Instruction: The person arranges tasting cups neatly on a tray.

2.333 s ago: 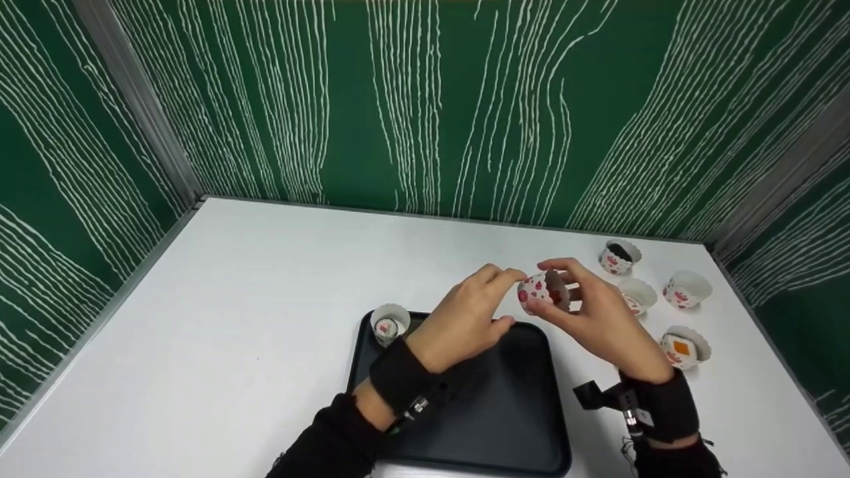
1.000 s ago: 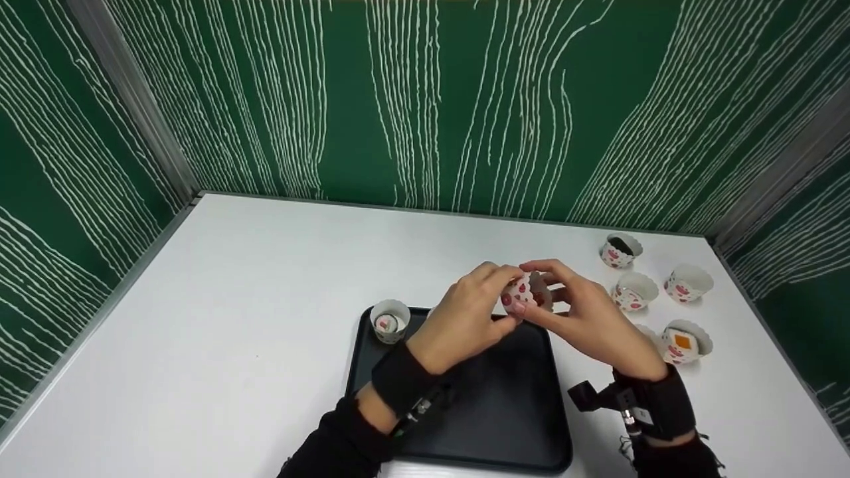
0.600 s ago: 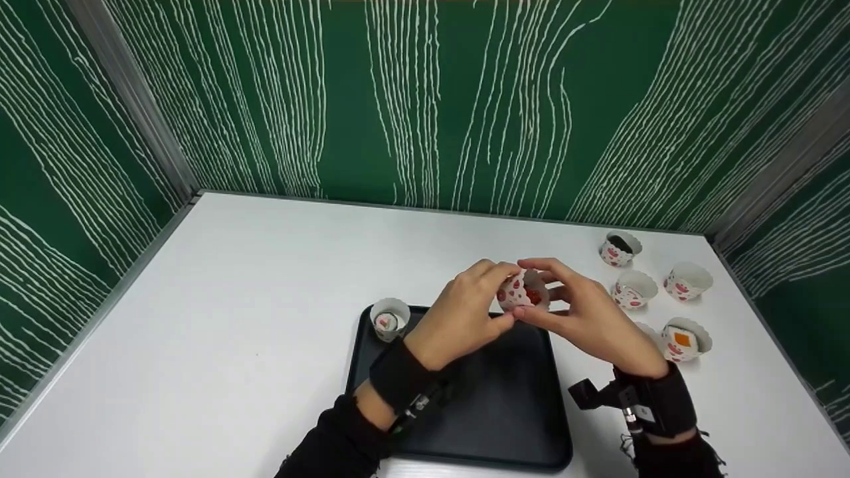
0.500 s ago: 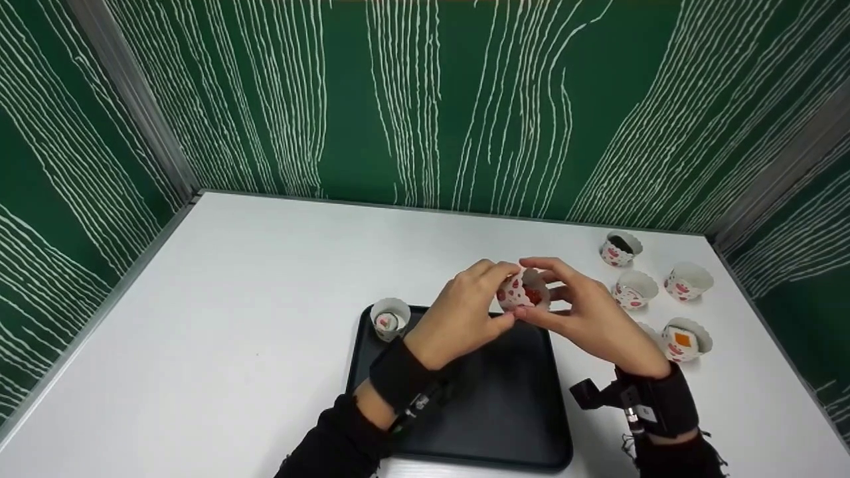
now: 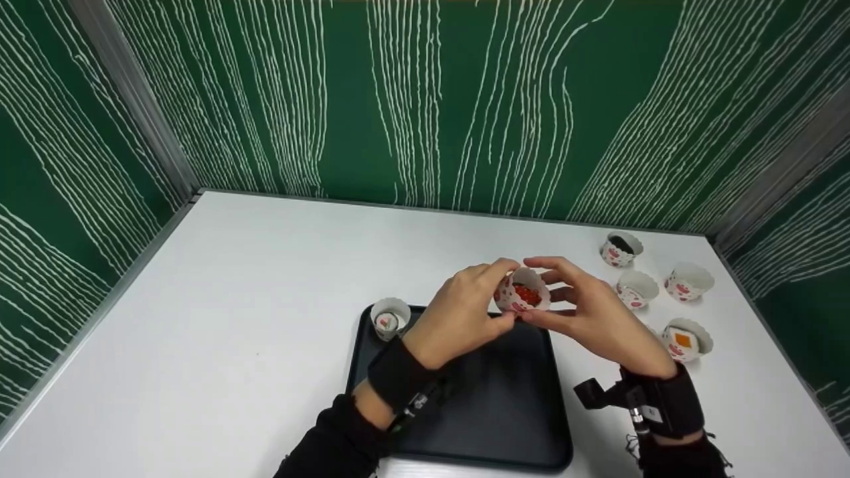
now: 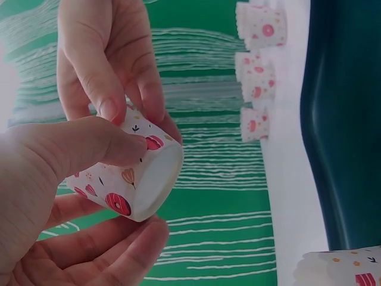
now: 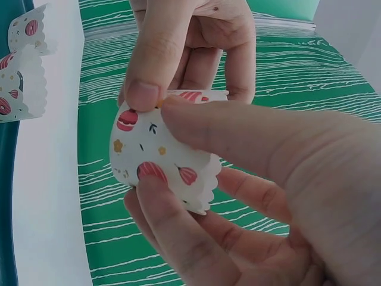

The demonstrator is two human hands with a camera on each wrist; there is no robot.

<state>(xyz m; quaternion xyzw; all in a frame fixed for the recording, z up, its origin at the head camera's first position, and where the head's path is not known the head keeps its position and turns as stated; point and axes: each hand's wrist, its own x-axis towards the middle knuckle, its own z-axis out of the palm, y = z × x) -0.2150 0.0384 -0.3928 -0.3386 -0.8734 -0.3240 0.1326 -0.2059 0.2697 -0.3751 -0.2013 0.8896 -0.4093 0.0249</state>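
A white paper baking cup (image 5: 506,295) with pink and red prints is held up between both hands, over the far edge of the dark tray (image 5: 498,425). Its scalloped mouth tilts toward the head camera and shows red, glossy contents (image 5: 528,295). My left hand (image 5: 458,312) grips the base side, thumb on the wall and fingers beneath in the left wrist view. From the other side, my right hand (image 5: 594,315) pinches it near the scalloped rim, as the right wrist view shows. On the tray's far left corner stands another cup (image 5: 397,307) holding a small sushi-like roll (image 5: 386,322).
Several matching cups stand at the table's right: one with dark contents (image 5: 621,245), one with a white-and-orange piece (image 5: 682,339), and another (image 5: 688,282) at the far right. A further cup (image 7: 27,89) appears by the tray in the right wrist view. Green walls (image 5: 465,99) enclose the white table (image 5: 199,345).
The held cup has moved left into the left hand's grip. It has turned so its mouth and red contents face the head camera more. The right hand shifted left with it, then slightly back.
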